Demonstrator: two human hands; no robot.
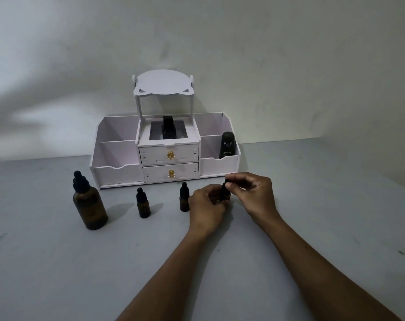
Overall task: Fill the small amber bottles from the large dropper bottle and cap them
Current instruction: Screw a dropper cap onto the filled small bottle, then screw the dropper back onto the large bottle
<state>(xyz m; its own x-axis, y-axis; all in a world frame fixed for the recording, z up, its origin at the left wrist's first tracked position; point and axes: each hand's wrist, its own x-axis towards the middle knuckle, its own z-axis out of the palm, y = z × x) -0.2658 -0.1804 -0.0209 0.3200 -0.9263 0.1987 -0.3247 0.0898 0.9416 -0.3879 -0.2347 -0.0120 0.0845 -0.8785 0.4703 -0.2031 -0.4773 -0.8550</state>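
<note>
Open bench [69, 274] lies on both sides of my forearms. Left of my left grip [206, 202], which wraps the held bottle [224, 190], the nearest small bottle [184, 201] stands just beside my knuckles. The farther small bottle [143, 206] and the large dropper bottle [89, 209] follow, with gaps between. The white organizer [169, 156] walls off the back. Right of my right grip [250, 193], pinching the bottle's top, the bench runs free.

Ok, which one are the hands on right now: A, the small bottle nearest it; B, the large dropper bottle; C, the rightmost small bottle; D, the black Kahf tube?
C: the left hand holds the rightmost small bottle while the right hand pinches its dropper cap; the large dropper bottle stands apart at far left.
</note>
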